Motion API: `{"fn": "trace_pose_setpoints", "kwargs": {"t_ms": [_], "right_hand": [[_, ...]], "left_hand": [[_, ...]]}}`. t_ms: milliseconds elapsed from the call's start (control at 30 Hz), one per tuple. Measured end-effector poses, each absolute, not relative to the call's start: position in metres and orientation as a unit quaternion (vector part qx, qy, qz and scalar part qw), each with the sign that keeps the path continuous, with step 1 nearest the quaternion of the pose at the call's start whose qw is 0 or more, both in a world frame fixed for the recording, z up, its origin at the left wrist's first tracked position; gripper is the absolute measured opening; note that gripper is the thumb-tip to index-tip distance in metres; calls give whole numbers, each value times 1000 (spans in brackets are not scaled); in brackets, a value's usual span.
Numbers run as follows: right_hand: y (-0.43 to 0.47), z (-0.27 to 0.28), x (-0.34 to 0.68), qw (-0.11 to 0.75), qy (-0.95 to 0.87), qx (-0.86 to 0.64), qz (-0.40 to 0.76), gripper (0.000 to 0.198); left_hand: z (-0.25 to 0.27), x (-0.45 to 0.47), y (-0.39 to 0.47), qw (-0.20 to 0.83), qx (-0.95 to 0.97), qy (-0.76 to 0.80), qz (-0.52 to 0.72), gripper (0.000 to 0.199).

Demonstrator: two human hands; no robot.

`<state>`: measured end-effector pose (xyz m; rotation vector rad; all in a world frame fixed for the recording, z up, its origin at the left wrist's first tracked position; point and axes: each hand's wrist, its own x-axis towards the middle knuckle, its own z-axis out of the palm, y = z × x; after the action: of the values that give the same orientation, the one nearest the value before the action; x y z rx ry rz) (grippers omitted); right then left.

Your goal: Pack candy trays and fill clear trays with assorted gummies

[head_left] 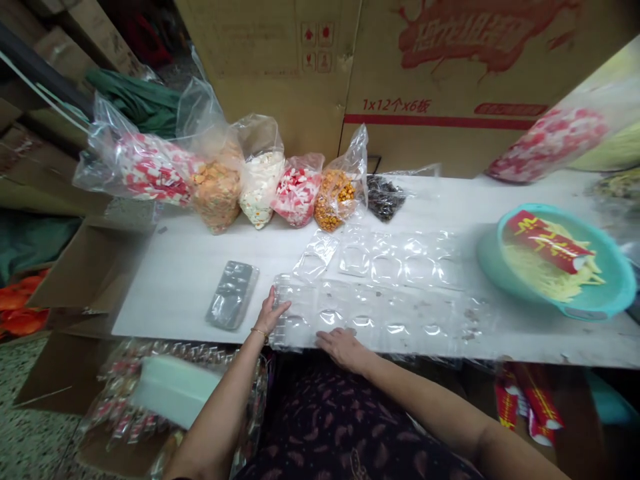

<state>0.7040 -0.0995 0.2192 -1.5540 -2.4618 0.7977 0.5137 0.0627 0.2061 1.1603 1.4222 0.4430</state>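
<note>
My left hand (269,315) rests at the left end of the front row of clear plastic trays (350,313), its thumb and fingers apart against the end stack. On the near edge of the same row lies my right hand (344,348), fingers stretched out and holding nothing that I can see. Behind this row stands a second row of clear trays (419,263), with a tilted clear piece (316,255) at its left. Small dark specks or bits show in the right-hand trays. A stack of flat, shiny clear plastic (233,295) lies left of my left hand.
Clear bags line the back of the white table (175,280): red-and-white pieces (299,190), orange pieces (334,200), dark pieces (385,199) and others. A teal basin (565,307) with pale strips and a red carton (550,243) stands right. Large cardboard boxes (300,100) rise behind.
</note>
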Motion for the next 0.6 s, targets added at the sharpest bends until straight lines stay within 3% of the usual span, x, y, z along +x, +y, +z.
{"fn": "trace_pose_setpoints", "kwargs": {"t_ms": [133, 267, 367, 433, 500, 600], "right_hand": [[-62, 218, 741, 209, -706, -636, 233, 41], [31, 250, 801, 344, -490, -796, 91, 80], [111, 286, 835, 356, -385, -849, 71, 106], [156, 303, 849, 333, -325, -879, 103, 112], [190, 311, 859, 298, -276, -905, 125, 109], [221, 309, 875, 240, -303, -912, 136, 74]], "left_hand": [[213, 509, 67, 574, 464, 627, 248, 82], [225, 492, 64, 561, 451, 638, 273, 80], [234, 482, 55, 566, 442, 643, 264, 79], [239, 477, 45, 566, 423, 655, 265, 78], [243, 473, 35, 578, 394, 665, 261, 79], [243, 462, 21, 576, 355, 691, 254, 80]]}}
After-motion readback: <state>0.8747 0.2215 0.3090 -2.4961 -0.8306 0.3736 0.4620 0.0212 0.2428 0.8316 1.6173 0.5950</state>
